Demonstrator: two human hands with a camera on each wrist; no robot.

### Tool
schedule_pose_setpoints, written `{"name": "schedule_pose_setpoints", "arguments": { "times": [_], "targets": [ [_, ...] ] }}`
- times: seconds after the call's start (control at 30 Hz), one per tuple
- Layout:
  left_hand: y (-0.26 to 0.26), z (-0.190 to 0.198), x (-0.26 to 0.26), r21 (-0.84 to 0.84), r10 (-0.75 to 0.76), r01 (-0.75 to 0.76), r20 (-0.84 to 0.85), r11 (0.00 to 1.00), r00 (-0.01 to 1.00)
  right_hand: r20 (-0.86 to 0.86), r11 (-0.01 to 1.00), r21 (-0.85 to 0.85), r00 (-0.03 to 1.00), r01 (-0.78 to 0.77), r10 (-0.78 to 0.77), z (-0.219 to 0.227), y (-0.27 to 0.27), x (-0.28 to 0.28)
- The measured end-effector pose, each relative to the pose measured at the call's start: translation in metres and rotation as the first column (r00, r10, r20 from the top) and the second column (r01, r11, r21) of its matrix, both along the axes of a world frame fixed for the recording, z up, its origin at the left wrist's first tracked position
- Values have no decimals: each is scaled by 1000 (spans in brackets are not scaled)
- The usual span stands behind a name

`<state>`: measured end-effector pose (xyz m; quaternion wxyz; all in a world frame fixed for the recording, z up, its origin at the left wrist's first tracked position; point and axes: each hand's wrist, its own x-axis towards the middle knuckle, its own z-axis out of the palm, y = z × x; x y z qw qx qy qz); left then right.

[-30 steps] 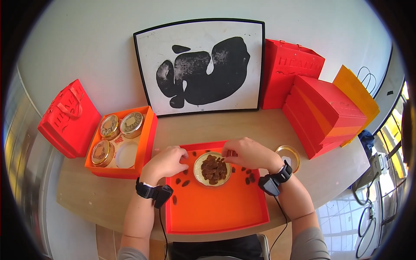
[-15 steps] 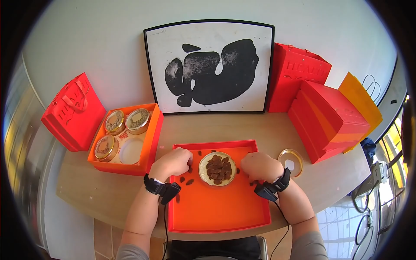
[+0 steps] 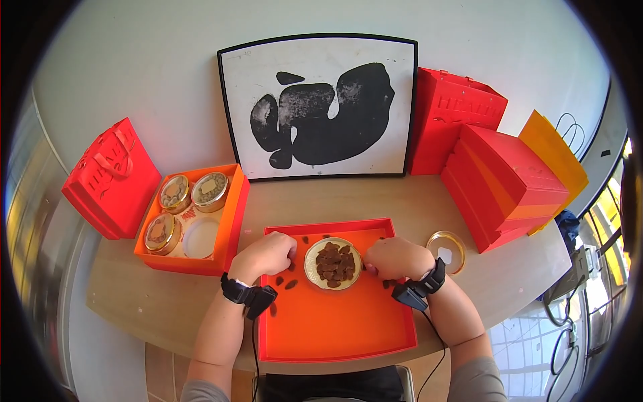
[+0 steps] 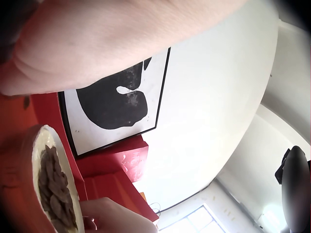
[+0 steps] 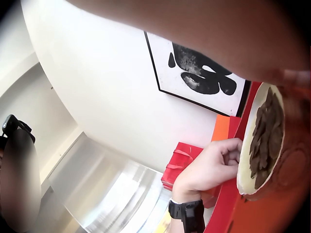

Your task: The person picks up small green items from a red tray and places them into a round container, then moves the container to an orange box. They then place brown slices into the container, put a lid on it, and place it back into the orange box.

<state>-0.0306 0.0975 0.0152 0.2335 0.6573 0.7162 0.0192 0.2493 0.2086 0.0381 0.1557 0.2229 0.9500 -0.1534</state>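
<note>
An uncovered round jar point(image 3: 307, 270) with a cream inside stands in a shallow orange-red tray point(image 3: 335, 328). Brown dried pieces point(image 3: 335, 263) fill it, and loose dark pieces point(image 3: 291, 285) lie on the tray at both sides. My left hand point(image 3: 268, 256) is over the tray's left edge, fingers curled down, a little apart from the jar; the right wrist view shows its curled fingers point(image 5: 233, 152). Close by the jar's right side is my right hand point(image 3: 402, 258), bent downward, hiding its fingertips from above. I cannot tell whether either hand pinches a piece.
A clear gold-rimmed lid point(image 3: 447, 252) lies right of the tray. At left, an orange-red box point(image 3: 232, 231) holds three lidded jars point(image 3: 210, 191) beside a red bag point(image 3: 114, 177). A framed black-and-white picture point(image 3: 321, 114) leans on the wall, with red boxes point(image 3: 502, 181) at right.
From above the jar's right rim, my right hand has gone right and down toward the tray, then slightly back left. The left hand has turned knuckles-up over the tray's left side.
</note>
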Motion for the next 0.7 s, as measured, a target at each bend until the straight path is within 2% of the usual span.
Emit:
{"name": "schedule_pose_setpoints", "arguments": {
  "times": [0.13, 0.23, 0.3, 0.33, 0.4, 0.43, 0.5, 0.53, 0.57, 0.6, 0.63, 0.67, 0.7],
  "targets": [
    [-1, 8, 4, -6, -6, 6, -12, 1000, 1000, 12, 1000, -8, 1000, 29, -29, -4, 3, 0],
    [-3, 16, 7, 89, -33, 32, 4, 996, 999, -10, 999, -33, 1000, 6, -7, -8, 6, 1],
    [-3, 16, 7, 255, -34, 2, 120, 967, 992, 1, 999, -35, 1000, 19, -19, -7, 6, -1],
    [-4, 19, 9, 259, -37, 5, 120, 966, 992, 1, 999, -30, 1000, 22, -22, -7, 8, -2],
    [-6, 28, 16, 295, 25, -115, 293, 948, 956, -57, 996, -67, 997, 56, -59, -8, 11, -3],
    [-7, 30, 18, 300, 18, -112, 297, 947, 955, -53, 996, -60, 997, 61, -64, -7, 14, -3],
    [-7, 34, 21, 330, -17, -131, 411, 935, 911, -154, 993, 65, 984, 96, -85, -5, 20, 2],
    [-7, 33, 22, 340, -32, -124, 420, 932, 907, -146, 991, 78, 985, 106, -94, -4, 22, 3],
    [-6, 32, 22, 346, -67, -126, 495, 930, 866, -390, 985, -42, 905, 166, -169, -3, 24, 3],
    [-6, 31, 24, 350, -100, -129, 566, 928, 818, -598, 968, -171, 761, 186, -252, -3, 25, 1],
    [-6, 32, 27, 360, -112, -126, 572, 924, 813, -594, 968, -157, 764, 194, -250, -3, 26, -1],
    [-8, 36, 30, 359, -134, -129, 621, 924, 772, -630, 875, -420, 616, 241, -472, -4, 26, -4],
    [-9, 38, 33, 352, -152, -128, 665, 927, 731, -586, 716, -660, 440, 227, -680, -6, 25, -5]
  ]
}}
